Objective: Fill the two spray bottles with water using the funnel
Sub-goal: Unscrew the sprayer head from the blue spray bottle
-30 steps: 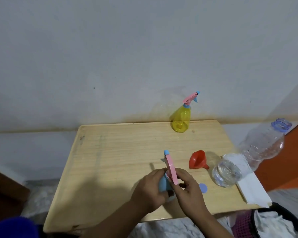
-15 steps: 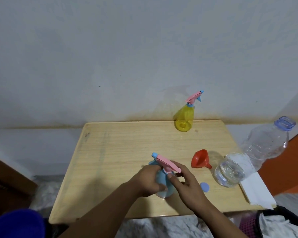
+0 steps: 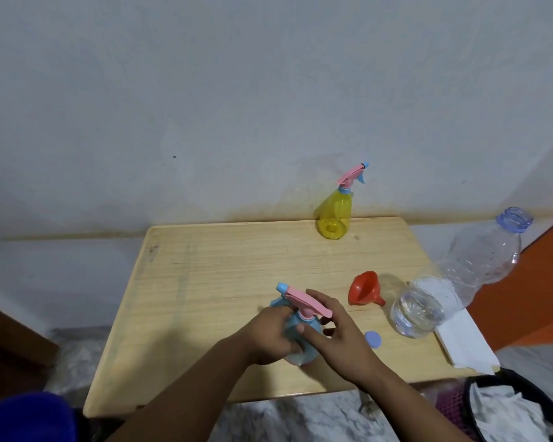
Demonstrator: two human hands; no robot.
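Head view, lower centre: our left hand (image 3: 268, 333) grips the blue spray bottle (image 3: 300, 342), steadying it. Our right hand (image 3: 342, 336) curls around its pink sprayer top (image 3: 307, 303), probably to unscrew it for the funnel (image 3: 363, 291).

1. A modest home room is suggested by a low wooden table (image 3: 237, 266) set against a stained, painted wall (image 3: 205, 106).
2. A laundry basket (image 3: 521, 406) holding cloth is seen on a marble-patterned floor (image 3: 284, 419).

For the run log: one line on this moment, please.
left hand grips blue spray bottle | right hand at its pink spray head | funnel untouched
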